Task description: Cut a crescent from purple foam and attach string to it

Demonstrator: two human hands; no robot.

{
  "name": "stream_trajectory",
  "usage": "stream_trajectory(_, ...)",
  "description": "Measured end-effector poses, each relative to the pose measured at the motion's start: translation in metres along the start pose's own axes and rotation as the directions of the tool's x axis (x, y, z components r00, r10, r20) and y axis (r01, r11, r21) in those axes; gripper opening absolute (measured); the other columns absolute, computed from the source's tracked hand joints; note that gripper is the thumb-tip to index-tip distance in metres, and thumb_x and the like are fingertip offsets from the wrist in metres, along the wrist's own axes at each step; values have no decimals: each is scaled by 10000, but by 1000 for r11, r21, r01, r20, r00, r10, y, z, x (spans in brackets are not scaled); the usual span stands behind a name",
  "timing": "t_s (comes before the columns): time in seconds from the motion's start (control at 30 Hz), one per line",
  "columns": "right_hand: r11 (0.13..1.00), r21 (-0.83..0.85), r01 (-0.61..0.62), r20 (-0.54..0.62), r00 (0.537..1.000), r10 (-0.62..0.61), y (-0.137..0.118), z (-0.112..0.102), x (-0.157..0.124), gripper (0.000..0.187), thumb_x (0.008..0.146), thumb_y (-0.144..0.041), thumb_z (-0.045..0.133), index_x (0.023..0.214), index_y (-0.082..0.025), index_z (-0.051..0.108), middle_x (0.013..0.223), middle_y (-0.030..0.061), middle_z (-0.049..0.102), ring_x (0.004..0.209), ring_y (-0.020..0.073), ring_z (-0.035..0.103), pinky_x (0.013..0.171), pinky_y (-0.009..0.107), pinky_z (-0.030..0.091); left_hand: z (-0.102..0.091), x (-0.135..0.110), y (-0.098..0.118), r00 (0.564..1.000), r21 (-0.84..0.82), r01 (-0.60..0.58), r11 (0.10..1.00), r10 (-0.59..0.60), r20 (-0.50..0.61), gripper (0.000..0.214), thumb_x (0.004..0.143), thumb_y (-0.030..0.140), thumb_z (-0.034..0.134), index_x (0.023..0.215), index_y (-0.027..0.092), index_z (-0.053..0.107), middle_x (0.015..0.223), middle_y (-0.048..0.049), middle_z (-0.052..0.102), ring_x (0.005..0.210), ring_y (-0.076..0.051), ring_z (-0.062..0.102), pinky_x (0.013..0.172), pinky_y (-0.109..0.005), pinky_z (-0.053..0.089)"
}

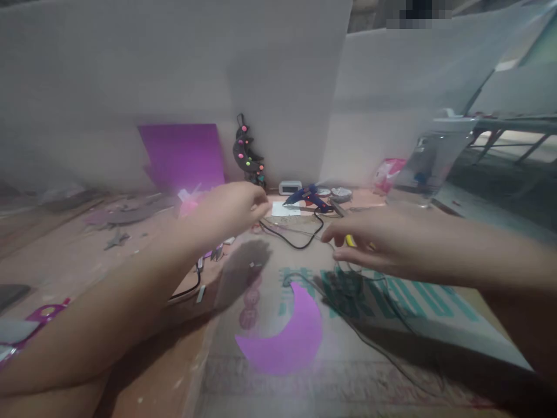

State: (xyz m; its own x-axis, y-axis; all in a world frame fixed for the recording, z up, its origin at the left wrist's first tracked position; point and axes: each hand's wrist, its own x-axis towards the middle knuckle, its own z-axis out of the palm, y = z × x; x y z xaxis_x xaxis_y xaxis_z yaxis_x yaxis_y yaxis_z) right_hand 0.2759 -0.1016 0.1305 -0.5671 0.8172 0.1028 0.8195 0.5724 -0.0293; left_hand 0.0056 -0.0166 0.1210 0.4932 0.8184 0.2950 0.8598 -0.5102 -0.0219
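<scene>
My left hand (246, 200) hovers over the back of the work board with its fingers curled inward; what lies in them is hidden. My right hand (365, 239), blurred, is bent with thumb below fingers. A thin grey string (361, 337) trails up from the board to its fingertips, and a faint strand runs from there toward my left hand. Through the gap in my right hand shows a yellow piece (350, 240), perhaps a tool handle. A purple crescent moon cutout (300, 342) lies flat on the board in front, below both hands.
A blue glue gun (308, 197) with a black cord rests at the back near a small white clock (290, 187). A black crescent with coloured dots (246, 152) and a purple sheet (187, 154) lean on the wall. A clear bin (435, 162) stands right; grey star scraps (117, 238) lie left.
</scene>
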Motion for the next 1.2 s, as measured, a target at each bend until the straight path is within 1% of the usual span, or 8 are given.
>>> stream_trajectory(0.1,999,-38,30,34,999,-29,-12,19,1,226,937,-374,540,1039,-273,715,878,39,747,733,218,674,608,304,383,0,-42,31,980,-58,-51,997,61,190,349,892,479,532,770,215,724,697,-41,685,654,-196,611,668,-307,455)
stream_trajectory(0.17,999,-20,34,69,997,-32,-14,28,0,204,934,-336,535,1007,-260,710,888,41,751,769,230,690,615,307,387,11,-69,47,937,-95,-127,987,151,316,356,849,515,596,673,222,695,636,-38,655,628,-196,597,684,-319,473)
stream_trajectory(0.33,1000,14,-12,135,991,10,-4,30,-6,234,937,-367,543,1049,-252,713,972,57,760,834,247,715,666,318,447,41,-103,72,930,-56,-160,986,169,325,431,681,620,755,711,192,720,695,-92,679,735,-284,651,787,-403,520)
stream_trajectory(0.53,1000,-1,-12,117,993,12,3,32,-7,288,931,-342,549,1145,-232,706,1021,87,764,925,278,721,763,352,499,52,-98,84,901,-17,-222,975,212,379,400,823,465,697,1030,125,738,965,-162,730,897,-338,682,955,-515,503)
stream_trajectory(0.7,999,-16,-40,172,984,42,-3,30,-7,261,922,-324,550,1117,-253,709,1027,76,759,948,304,719,775,384,502,43,-96,87,844,-107,-169,980,200,498,690,699,669,751,1093,103,728,1037,-185,717,962,-382,672,995,-578,471)
stream_trajectory(0.83,999,18,-38,211,977,34,-5,29,-5,269,925,-323,546,1118,-239,713,1042,88,755,972,308,714,795,386,497,41,-100,89,813,-197,-222,955,293,504,701,728,621,755,1180,89,685,1128,-210,685,1006,-389,649,952,-554,494)
stream_trajectory(1.07,1000,19,-9,212,977,4,3,33,-2,255,939,-329,527,1086,-236,715,992,84,756,917,294,715,750,365,476,46,-96,70,884,-153,-234,960,276,377,385,781,481,741,997,162,719,988,-146,693,935,-342,646,860,-470,515)
stream_trajectory(1.2,1000,13,3,198,980,-5,7,34,-3,258,953,-339,505,1087,-243,703,990,78,749,909,281,709,744,360,465,50,-91,53,876,-294,-286,912,373,304,406,769,480,779,1058,210,691,982,-90,673,934,-285,637,791,-364,499)
